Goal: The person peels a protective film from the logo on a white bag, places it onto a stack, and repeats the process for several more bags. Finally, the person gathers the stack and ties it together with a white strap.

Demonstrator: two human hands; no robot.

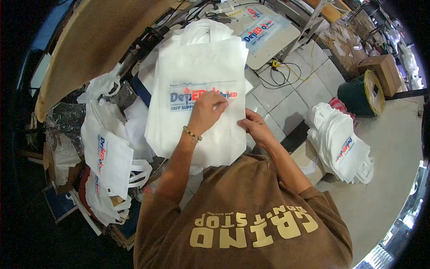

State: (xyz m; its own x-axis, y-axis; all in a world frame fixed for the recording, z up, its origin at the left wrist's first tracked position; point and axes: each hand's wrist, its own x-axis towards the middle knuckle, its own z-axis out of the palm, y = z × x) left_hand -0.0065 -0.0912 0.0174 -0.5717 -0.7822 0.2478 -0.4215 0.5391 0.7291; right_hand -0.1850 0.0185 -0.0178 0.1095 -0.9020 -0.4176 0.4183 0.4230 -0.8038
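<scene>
The left hand (207, 111), fingertips pinched together, holds a corner of clear film (228, 96) over the print on the top white bag (201, 62) of a stack. The right hand (258, 128), nearly closed, touches the bag's right edge. Another bag pile (340, 143) lies on the table (389, 143).

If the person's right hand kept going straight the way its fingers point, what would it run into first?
The right edge of the stack of white bags, right at the fingertips of the right hand; whether they already touch is unclear.
</scene>
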